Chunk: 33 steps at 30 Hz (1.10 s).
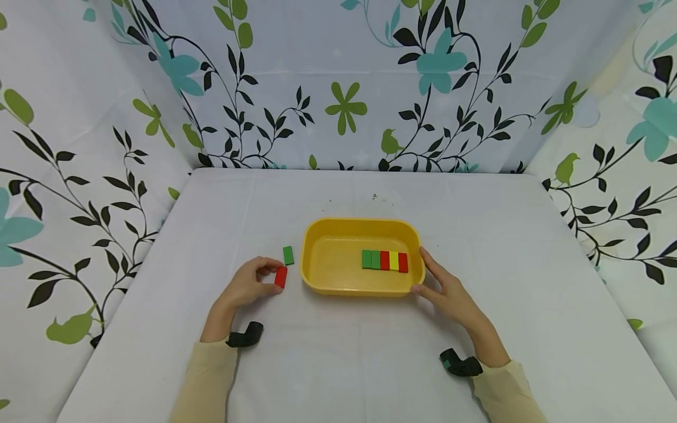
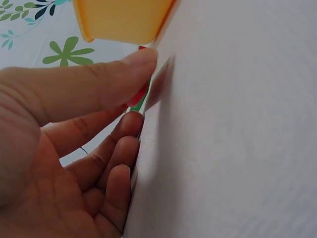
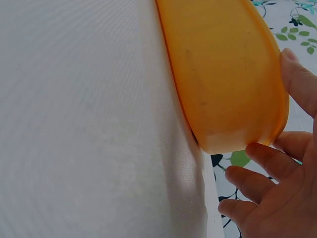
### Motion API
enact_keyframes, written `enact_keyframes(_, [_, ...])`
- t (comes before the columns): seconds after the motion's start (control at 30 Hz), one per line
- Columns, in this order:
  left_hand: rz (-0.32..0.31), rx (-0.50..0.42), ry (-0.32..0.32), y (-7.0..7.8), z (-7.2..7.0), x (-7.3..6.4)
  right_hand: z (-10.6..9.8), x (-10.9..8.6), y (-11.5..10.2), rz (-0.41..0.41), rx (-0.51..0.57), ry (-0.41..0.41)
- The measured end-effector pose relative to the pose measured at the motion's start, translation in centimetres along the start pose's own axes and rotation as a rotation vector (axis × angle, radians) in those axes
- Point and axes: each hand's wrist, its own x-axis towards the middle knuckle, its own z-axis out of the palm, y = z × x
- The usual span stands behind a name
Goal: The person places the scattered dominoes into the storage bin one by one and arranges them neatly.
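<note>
My left hand (image 1: 250,283) pinches a small red block (image 1: 281,277) between thumb and fingertips, just above the white table, left of a yellow tray (image 1: 338,292). Close beyond it lies a single green block (image 1: 288,255). In the left wrist view the thumb (image 2: 106,82) covers most of the red block. Inside the tray, towards its right end, a row of small blocks (image 1: 385,260) sits side by side: two green, then red, yellow and red. My right hand (image 1: 449,294) touches the tray's right end, thumb at the near corner and extended fingers along the side.
A white cloth (image 1: 338,352) covers the table. Floral curtains (image 1: 346,108) hang behind it and at both sides. Small dark specks (image 1: 374,196) show on the cloth beyond the tray. Each wrist wears a black band-mounted device (image 1: 461,363).
</note>
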Motion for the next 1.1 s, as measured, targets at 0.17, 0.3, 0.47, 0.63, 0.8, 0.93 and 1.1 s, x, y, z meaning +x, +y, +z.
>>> enact_keyframes(0.17, [-0.058,-0.08,0.034,-0.1,-0.3,0.1,0.0,0.0,0.0,0.004,-0.01,0.003])
enact_keyframes(0.3, [-0.108,-0.186,0.067,0.0,-0.6,0.1,0.0,0.0,0.0,0.007,-0.019,0.007])
enact_keyframes(0.47, [-0.133,-0.27,0.1,0.5,-1.1,-0.1,0.0,-0.1,-0.1,0.012,-0.011,0.005])
enact_keyframes(0.63, [-0.118,-0.326,0.131,1.2,-1.6,-0.4,-0.1,-0.1,-0.1,0.009,0.0,0.004])
enact_keyframes(0.8, [-0.068,-0.368,0.164,2.9,-2.3,0.0,-0.2,0.0,-0.1,-0.003,0.005,0.004])
enact_keyframes(0.93, [-0.011,-0.384,0.185,5.1,-2.8,0.7,-0.2,0.0,-0.2,-0.008,0.01,0.003])
enact_keyframes(1.1, [0.053,-0.436,0.18,8.0,-2.8,1.8,-0.2,0.0,0.0,-0.003,0.01,0.001])
